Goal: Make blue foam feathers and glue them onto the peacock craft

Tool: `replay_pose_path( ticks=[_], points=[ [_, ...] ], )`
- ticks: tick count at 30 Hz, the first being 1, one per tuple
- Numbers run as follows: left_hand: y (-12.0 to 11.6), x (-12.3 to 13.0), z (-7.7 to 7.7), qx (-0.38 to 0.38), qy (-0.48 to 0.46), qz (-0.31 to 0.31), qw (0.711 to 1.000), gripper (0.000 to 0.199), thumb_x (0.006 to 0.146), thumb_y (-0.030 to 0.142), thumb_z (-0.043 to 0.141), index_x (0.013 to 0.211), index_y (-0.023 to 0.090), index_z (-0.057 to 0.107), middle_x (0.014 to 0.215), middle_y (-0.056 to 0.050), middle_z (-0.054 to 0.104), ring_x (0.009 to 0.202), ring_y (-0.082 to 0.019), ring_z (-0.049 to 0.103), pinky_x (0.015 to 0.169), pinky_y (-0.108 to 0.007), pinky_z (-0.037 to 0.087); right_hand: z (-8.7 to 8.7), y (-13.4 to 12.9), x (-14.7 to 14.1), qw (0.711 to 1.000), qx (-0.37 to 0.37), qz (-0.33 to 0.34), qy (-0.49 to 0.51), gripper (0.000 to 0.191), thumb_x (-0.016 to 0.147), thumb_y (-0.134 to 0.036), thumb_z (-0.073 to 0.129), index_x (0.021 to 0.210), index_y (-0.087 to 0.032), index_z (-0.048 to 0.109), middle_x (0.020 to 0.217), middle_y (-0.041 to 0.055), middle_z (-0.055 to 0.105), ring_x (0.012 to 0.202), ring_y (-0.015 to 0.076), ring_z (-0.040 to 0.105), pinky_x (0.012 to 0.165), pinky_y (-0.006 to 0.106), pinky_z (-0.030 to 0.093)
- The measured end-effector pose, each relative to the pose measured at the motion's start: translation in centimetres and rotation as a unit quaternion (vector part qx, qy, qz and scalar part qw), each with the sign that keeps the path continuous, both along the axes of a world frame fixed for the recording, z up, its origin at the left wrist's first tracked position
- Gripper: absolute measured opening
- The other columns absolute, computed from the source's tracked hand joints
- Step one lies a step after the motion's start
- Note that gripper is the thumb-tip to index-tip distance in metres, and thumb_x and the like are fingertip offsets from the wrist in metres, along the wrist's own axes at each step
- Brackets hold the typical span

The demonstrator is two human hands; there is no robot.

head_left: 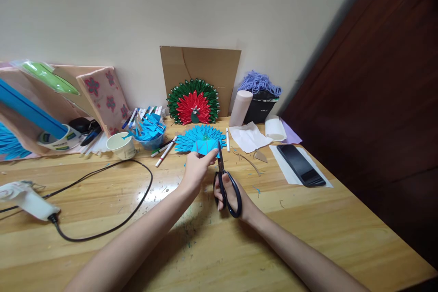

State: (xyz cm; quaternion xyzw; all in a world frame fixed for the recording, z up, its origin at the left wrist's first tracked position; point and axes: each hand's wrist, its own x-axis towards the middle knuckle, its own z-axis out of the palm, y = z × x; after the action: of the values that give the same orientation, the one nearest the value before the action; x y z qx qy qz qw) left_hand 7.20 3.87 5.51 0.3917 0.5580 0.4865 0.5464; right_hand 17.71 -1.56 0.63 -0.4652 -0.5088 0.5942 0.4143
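My left hand [198, 166] pinches a piece of blue paper [204, 147] that has lines drawn on it. In my right hand [232, 194] is a pair of black-handled scissors [228, 190], my fingers through the loops and the blades pointing away from me. The blades meet the right edge of the paper; whether they are cutting into it I cannot tell. Just behind lies a fan of layered blue petals [201, 134], partly hidden by the paper. A red and green peacock-like fan [194, 102] stands further back against a cardboard sheet [212, 66].
A glue gun [29, 198] lies at left, its black cord [112, 228] looping across the table. Behind are a paper cup [121, 146], a tub of blue scraps [148, 134] and markers [166, 151]. At right are a phone [301, 165], white paper [249, 137] and purple yarn [259, 83].
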Motion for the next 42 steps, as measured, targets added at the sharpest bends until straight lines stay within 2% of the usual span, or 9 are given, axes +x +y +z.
replay_pose_path(
  ticks=[9, 15, 20, 26, 35, 42],
  points=[
    [-0.1, 0.0, -0.2, 0.010, -0.006, -0.014, 1.000, 0.034, 0.057, 0.042, 0.073, 0.060, 0.013, 0.056, 0.064, -0.007, 0.065, 0.069, -0.019, 0.064, 0.071, -0.030, 0.048, -0.3, -0.1, 0.1, 1.000, 0.011, -0.007, 0.008, 0.055, 0.071, -0.074, 0.040, 0.078, -0.020, 0.040, 0.048, -0.0096, 0.037, 0.033, 0.0043, 0.038, 0.031, 0.015, 0.036],
    [-0.1, 0.1, 0.1, -0.003, -0.040, 0.005, 0.999, 0.032, 0.056, 0.037, 0.075, 0.059, 0.015, 0.052, 0.060, -0.005, 0.064, 0.068, -0.019, 0.065, 0.070, -0.030, 0.048, 0.0, 0.1, -0.1, 1.000, 0.004, -0.013, 0.015, 0.061, 0.064, -0.080, 0.038, 0.076, -0.020, 0.039, 0.048, -0.0104, 0.034, 0.033, 0.0044, 0.035, 0.031, 0.016, 0.037],
    [-0.2, 0.1, 0.3, -0.006, -0.025, -0.020, 0.999, 0.032, 0.056, 0.037, 0.075, 0.060, 0.013, 0.053, 0.060, -0.005, 0.064, 0.065, -0.019, 0.064, 0.069, -0.031, 0.048, 0.1, 0.2, 0.1, 1.000, 0.010, -0.016, -0.005, 0.064, 0.064, -0.082, 0.030, 0.073, -0.020, 0.038, 0.046, -0.0103, 0.036, 0.031, 0.0046, 0.037, 0.032, 0.018, 0.038],
    [-0.3, 0.2, 0.4, -0.004, -0.034, -0.018, 0.999, 0.033, 0.055, 0.037, 0.075, 0.057, 0.014, 0.052, 0.057, -0.003, 0.061, 0.065, -0.019, 0.064, 0.066, -0.029, 0.048, 0.4, 0.2, 0.0, 1.000, 0.015, -0.024, -0.010, 0.063, 0.063, -0.082, 0.033, 0.072, -0.020, 0.038, 0.046, -0.0099, 0.036, 0.032, 0.0056, 0.039, 0.033, 0.019, 0.038],
    [-0.6, 0.3, 0.3, -0.016, -0.015, -0.032, 0.999, 0.035, 0.054, 0.040, 0.075, 0.062, 0.013, 0.053, 0.060, -0.005, 0.064, 0.066, -0.019, 0.064, 0.065, -0.028, 0.047, 0.7, 0.4, 0.0, 0.999, -0.024, -0.034, 0.024, 0.070, 0.056, -0.087, 0.029, 0.069, -0.019, 0.040, 0.042, -0.0090, 0.038, 0.031, 0.0074, 0.042, 0.035, 0.021, 0.039],
    [-0.7, 0.4, 0.6, -0.016, -0.037, -0.027, 0.999, 0.033, 0.053, 0.037, 0.076, 0.060, 0.013, 0.054, 0.060, -0.004, 0.062, 0.065, -0.018, 0.063, 0.066, -0.028, 0.048, 0.5, 0.4, 0.2, 0.999, 0.001, -0.038, 0.011, 0.065, 0.062, -0.083, 0.033, 0.071, -0.019, 0.040, 0.044, -0.0093, 0.038, 0.031, 0.0057, 0.040, 0.032, 0.018, 0.038]
  ],
)
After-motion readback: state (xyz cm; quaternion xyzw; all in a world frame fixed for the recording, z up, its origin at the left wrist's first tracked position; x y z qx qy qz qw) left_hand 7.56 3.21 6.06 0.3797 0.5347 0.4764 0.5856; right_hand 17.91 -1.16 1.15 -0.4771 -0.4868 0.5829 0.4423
